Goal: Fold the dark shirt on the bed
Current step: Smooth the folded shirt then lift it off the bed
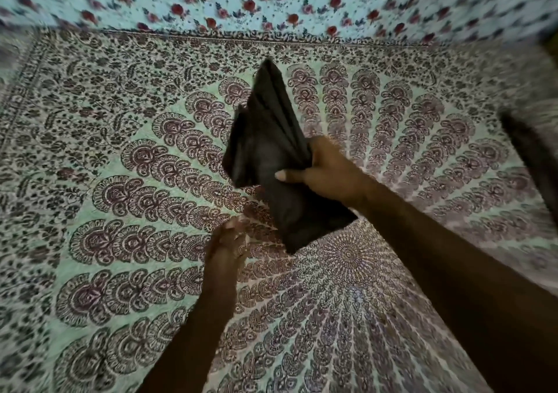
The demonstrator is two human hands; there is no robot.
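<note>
The dark shirt (271,151) is a folded bundle held up in the air above the bed (120,181). My right hand (326,172) grips it at its right side, thumb across the front and fingers behind. One end of the bundle points up and away, the other hangs down to the lower right. My left hand (229,244) is below and to the left of the shirt, blurred, fingers relaxed and holding nothing; it is apart from the cloth.
The bed is covered by a green and maroon patterned spread. A light blue sheet with red flowers (271,0) lies along the far side. A dark blurred object (531,157) shows at the right edge.
</note>
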